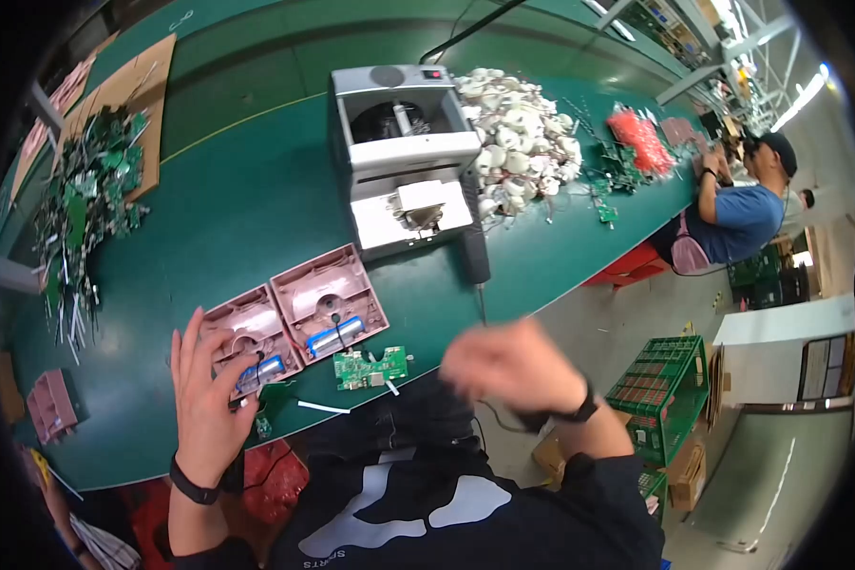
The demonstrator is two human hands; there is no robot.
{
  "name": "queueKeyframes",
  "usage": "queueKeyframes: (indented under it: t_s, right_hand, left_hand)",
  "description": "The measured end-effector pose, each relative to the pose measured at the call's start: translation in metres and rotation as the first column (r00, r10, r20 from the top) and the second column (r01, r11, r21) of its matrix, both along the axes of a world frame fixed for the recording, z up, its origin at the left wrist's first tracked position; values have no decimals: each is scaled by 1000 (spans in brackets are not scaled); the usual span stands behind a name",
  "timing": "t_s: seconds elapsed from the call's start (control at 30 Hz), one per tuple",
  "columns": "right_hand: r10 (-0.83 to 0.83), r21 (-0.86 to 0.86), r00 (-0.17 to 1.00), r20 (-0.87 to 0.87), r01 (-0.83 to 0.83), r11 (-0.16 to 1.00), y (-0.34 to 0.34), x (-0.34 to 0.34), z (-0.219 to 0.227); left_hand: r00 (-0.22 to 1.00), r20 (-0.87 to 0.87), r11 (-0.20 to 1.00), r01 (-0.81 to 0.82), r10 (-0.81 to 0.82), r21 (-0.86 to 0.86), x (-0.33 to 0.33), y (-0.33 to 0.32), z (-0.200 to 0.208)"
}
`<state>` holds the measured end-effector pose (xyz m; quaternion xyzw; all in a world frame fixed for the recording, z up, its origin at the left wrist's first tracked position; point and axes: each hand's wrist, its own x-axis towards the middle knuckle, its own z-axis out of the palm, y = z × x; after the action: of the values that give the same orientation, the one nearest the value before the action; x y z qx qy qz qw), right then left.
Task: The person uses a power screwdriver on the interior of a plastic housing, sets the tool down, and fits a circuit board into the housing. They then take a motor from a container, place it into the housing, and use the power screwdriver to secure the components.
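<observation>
My left hand [209, 389] is over the near left corner of a pink plastic housing half [256, 318], its fingers spread and thumb apart from the forefinger. Whether it touches the housing is unclear. Inside lies a blue cylindrical battery [261, 373], partly hidden by my fingers. A small green board [264, 423] sits just right of my thumb. A second pink housing half [318, 285] adjoins the first, also with a blue battery [335, 336]. Nearer me lies a larger green circuit board [370, 368]. My right hand [513, 366], blurred with bent fingers, is raised beyond the table's near edge.
Behind the housings stands a grey-white machine [404, 157], beside a heap of white round parts [522, 138]. Scrap circuit boards [95, 199] pile at far left. Another pink part [51, 404] lies at left. A co-worker [741, 209] sits at right; green crates [660, 389] stand on the floor.
</observation>
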<state>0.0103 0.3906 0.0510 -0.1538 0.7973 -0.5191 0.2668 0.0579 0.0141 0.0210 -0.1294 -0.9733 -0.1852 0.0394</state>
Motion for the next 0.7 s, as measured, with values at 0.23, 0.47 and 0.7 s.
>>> queueKeyframes:
  t_s: [0.23, 0.47, 0.7]
  right_hand:
    - [-440, 22, 556, -705, 638, 770, 82, -96, -32]
    - [-3, 179, 327, -945, 526, 831, 90, -191, 10]
    - [434, 658, 506, -745, 457, 598, 110, -256, -13]
  left_hand:
    - [994, 111, 998, -24, 16, 63, 1, 2, 41]
    - [986, 119, 962, -141, 115, 234, 46, -25, 89]
    - [911, 272, 833, 124, -311, 540, 52, 32, 56]
